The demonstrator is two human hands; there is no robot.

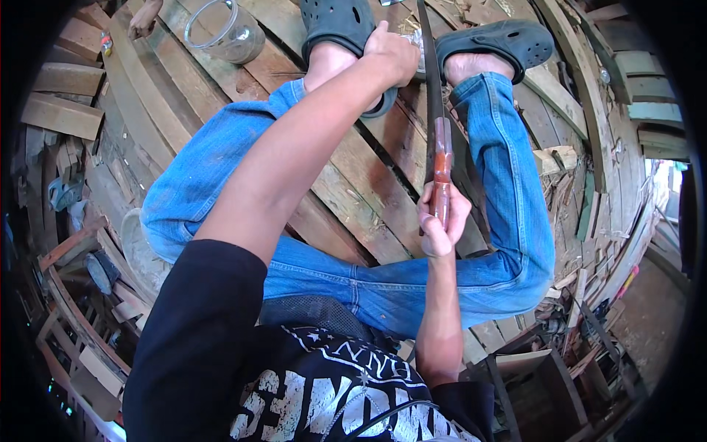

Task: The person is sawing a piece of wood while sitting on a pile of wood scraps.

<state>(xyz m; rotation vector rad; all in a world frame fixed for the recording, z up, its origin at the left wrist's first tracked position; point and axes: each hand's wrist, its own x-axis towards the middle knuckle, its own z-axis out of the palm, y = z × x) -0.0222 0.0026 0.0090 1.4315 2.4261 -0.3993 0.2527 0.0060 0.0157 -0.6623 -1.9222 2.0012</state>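
Note:
My right hand (444,221) is closed round the reddish-brown handle of a machete (433,81). Its long dark blade points away from me, between my two dark clogs (501,44). My left hand (394,55) reaches across to the far part of the blade, beside the left clog. Its fingers are curled, with the thumb raised, and what they grip is hidden. A small silvery thing (418,48) shows between this hand and the blade; its kind cannot be made out.
A clear round tub (234,40) stands on the plank floor (361,177) at the far left. Loose wood pieces (62,114) lie along the left side. At the lower right is a wooden box (541,390), with scrap wood around it. Dark gaps run between the planks.

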